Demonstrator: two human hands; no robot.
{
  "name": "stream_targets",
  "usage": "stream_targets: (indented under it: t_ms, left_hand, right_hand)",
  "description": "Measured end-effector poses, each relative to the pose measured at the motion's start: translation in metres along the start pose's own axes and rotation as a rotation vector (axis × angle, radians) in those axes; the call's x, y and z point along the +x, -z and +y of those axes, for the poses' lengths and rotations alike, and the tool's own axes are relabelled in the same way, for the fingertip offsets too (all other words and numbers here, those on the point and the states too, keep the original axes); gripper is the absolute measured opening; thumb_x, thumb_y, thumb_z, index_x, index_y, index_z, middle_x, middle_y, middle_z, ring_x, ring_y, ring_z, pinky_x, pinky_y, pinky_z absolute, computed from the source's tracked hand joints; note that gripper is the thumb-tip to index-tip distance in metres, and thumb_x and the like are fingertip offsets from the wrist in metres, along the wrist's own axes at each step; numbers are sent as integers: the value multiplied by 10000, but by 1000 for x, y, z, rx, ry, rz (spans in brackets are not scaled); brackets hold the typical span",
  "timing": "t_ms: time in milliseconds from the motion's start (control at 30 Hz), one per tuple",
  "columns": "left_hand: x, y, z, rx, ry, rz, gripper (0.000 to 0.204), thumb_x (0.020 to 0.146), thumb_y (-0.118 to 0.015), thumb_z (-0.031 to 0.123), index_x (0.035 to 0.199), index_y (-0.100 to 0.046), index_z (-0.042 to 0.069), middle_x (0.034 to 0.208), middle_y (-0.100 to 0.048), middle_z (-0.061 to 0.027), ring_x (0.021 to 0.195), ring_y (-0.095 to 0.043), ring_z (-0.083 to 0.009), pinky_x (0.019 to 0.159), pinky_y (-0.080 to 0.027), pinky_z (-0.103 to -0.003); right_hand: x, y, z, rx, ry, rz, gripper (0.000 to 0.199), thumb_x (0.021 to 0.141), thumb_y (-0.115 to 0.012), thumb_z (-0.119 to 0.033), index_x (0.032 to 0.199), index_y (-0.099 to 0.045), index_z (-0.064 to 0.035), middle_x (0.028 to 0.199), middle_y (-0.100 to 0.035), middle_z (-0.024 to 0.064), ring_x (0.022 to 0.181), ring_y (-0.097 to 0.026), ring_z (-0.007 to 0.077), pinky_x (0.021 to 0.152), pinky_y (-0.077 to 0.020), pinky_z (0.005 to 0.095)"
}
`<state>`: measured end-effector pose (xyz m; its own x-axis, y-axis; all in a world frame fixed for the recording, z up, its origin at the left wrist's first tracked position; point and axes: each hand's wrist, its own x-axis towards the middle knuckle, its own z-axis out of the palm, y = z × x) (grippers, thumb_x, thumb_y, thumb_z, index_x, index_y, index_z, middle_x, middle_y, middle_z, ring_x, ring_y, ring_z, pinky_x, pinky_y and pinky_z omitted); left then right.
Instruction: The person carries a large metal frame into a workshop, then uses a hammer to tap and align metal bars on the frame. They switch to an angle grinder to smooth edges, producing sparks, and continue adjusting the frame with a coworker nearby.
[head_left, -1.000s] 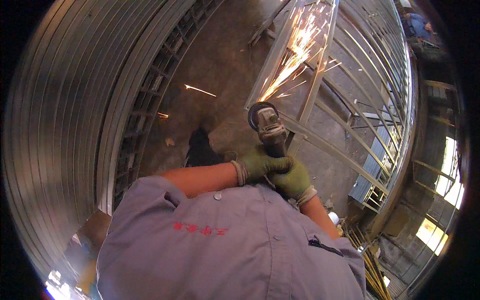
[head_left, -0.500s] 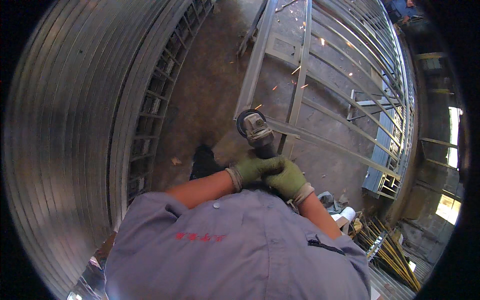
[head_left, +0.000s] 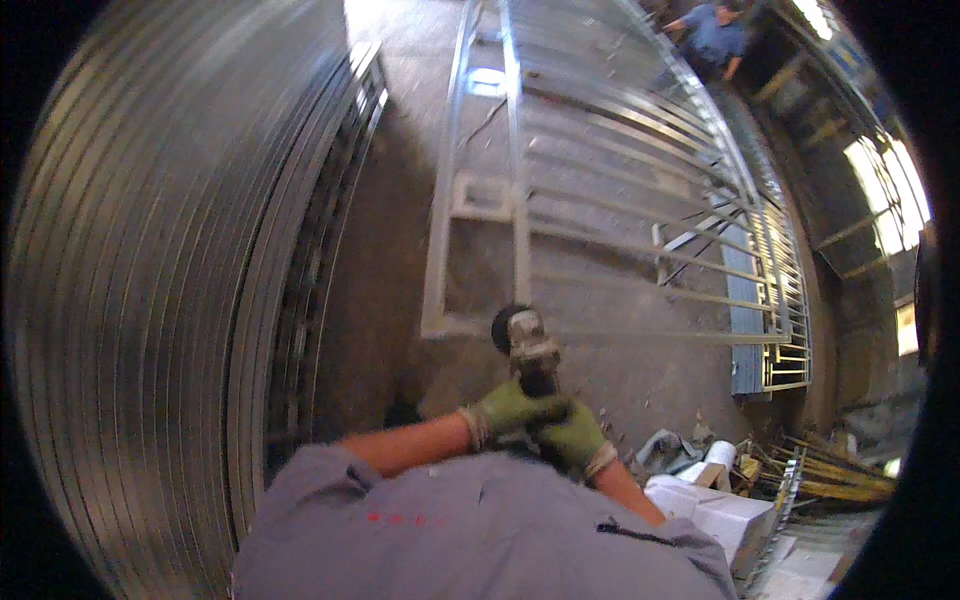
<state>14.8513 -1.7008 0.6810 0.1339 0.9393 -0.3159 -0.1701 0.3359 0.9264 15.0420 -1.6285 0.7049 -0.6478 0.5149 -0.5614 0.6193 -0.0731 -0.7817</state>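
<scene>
Both my gloved hands are wrapped round the body of an angle grinder, held in front of my waist. My left hand, in a green glove, grips it just behind the head. Close beside it, my right hand closes on the rear part, which is mostly hidden by the gloves. The grinder's dark round disc points away from me. It overlaps the near rail of a large metal frame with parallel bars; whether they touch, I cannot tell. No sparks show now.
Stacked ribbed metal lengths fill the left side, with brown floor beside them. At far right a person in blue stands beyond the frame. Near right lie a white box and a heap of yellowish rods.
Flying sparks have gone. My view has swung, so the frame appears further left and lower. The grinder and both hands appear lower in the picture. The person in blue shows more fully.
</scene>
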Motion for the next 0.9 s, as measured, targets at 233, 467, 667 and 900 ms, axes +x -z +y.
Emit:
stream_targets:
  t_ms: [233, 467, 667, 900]
  left_hand:
    - [18, -55, 15, -54, -11, -258, 583, 1081, -754, 398, 1525, -629, 41, 1411, -726, -111, 1271, -666, -236, 1123, -528, -417]
    - [20, -84, -7, 173, -118, -417, 693, 1084, -755, 419, 1600, -555, 2, 1463, -707, -133, 1316, -642, -214, 1123, -521, -377]
    - [11, -80, -14, 740, -101, -439, 613, 993, -738, 476, 1424, -714, 42, 1369, -744, -244, 1251, -718, -426, 1085, -552, -493]
    - [15, -9, -45, 1397, 67, -327, 427, 993, -694, 446, 1261, -769, 123, 1118, -804, -193, 1067, -755, -451, 914, -594, -553]
  right_hand:
    - [-66, 10, 29, 550, 202, 309, 511, 877, -873, -177, 1328, -705, -6, 1065, -777, 91, 908, -753, 195, 786, -621, 376]
    - [-61, 28, 116, 1078, 269, 702, 332, 951, -786, -255, 1194, -743, -33, 963, -778, 104, 768, -746, 226, 683, -628, 381]
    - [-48, 40, 192, 1568, 83, 794, 231, 976, -774, -324, 1070, -723, -119, 935, -750, 65, 767, -721, 256, 673, -635, 423]
    - [-22, -12, 279, 1951, -247, 628, 335, 989, -758, -459, 1179, -744, -183, 1037, -765, 87, 846, -731, 296, 734, -663, 454]
